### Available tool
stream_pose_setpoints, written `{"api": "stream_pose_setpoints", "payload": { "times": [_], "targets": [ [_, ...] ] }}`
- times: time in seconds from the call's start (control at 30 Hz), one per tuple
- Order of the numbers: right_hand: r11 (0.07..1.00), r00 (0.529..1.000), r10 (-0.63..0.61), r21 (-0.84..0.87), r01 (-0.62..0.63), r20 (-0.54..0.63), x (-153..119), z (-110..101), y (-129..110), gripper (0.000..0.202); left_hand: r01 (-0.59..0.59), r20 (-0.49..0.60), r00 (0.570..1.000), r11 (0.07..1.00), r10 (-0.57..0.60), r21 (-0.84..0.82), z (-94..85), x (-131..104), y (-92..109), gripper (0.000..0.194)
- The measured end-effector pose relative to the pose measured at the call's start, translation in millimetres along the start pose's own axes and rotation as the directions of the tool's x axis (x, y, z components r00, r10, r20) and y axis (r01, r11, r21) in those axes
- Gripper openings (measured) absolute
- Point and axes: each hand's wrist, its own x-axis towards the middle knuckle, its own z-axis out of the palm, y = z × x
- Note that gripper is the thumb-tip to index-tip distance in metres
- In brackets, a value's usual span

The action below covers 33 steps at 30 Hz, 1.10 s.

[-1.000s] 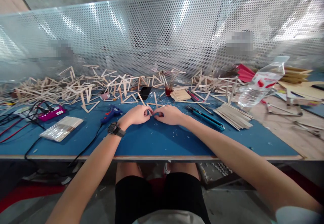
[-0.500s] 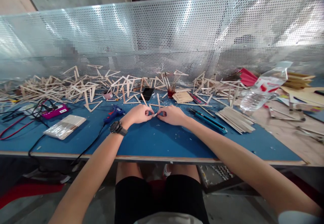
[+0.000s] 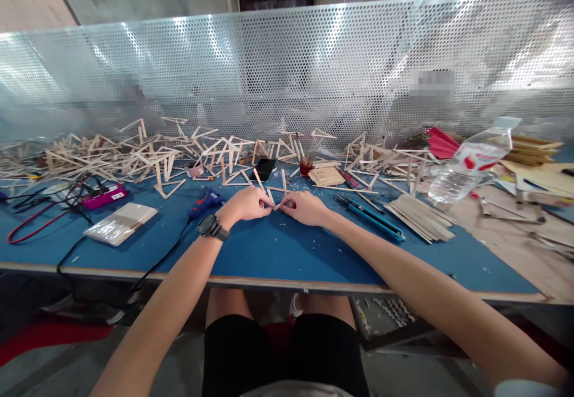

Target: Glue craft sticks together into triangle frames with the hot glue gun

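Over the middle of the blue mat (image 3: pixel 287 253), my left hand (image 3: pixel 253 204) and my right hand (image 3: pixel 305 207) nearly meet, each with its fingers pinched. Between their fingertips are thin wooden sticks: one (image 3: pixel 259 179) slants up from my left hand, another (image 3: pixel 284 180) stands up by my right hand. A pale joint shows where the fingertips come close together. The fingers hide how the sticks are joined. Left of my left hand lies a blue glue gun (image 3: pixel 205 202).
Joined stick frames (image 3: pixel 112 155) pile along the perforated metal screen (image 3: pixel 287 74). At left are a purple power strip (image 3: pixel 105 197) and a bagged stick pack (image 3: pixel 121 223). At right lie a teal cutter (image 3: pixel 374 219), loose sticks (image 3: pixel 421 216) and a plastic bottle (image 3: pixel 473 161).
The whole view has shifted slightly, so the scene sits a little lower and further right. Both hands keep their pinch on the sticks, with little movement.
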Motion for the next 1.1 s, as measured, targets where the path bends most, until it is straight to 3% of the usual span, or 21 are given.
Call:
{"api": "stream_pose_setpoints", "payload": {
  "times": [0.23, 0.57, 0.8, 0.93, 1.1],
  "targets": [
    [0.996, 1.0, -0.01, -0.092, 0.01, -0.006, -1.6, 2.4, -3.8, 0.027, -0.034, -0.107, 0.994, 0.999, 0.036, 0.013, 0.8, 1.7, 3.6, 0.027],
    [0.996, 0.998, 0.054, -0.074, -0.057, -0.04, -2.9, -0.8, -6.0, 0.027, -0.017, -0.048, 0.999, 0.999, 0.015, -0.03, 6.9, 3.6, -1.1, 0.024],
    [0.995, 0.996, 0.082, -0.052, -0.084, -0.036, -3.2, -3.8, -4.2, 0.025, -0.138, -0.122, 0.983, 0.99, 0.135, -0.024, 5.8, 7.7, -4.7, 0.02],
    [0.997, 0.997, 0.079, -0.021, -0.079, -0.02, -3.4, -5.8, -4.2, 0.026, -0.115, -0.057, 0.992, 0.989, 0.11, -0.094, 4.4, 5.2, -6.1, 0.025],
    [0.997, 0.997, 0.079, 0.007, -0.079, -0.012, -2.9, -6.7, -2.8, 0.025, -0.034, -0.007, 0.999, 0.997, 0.034, -0.067, -1.2, -0.2, -5.3, 0.034]
  ]
}}
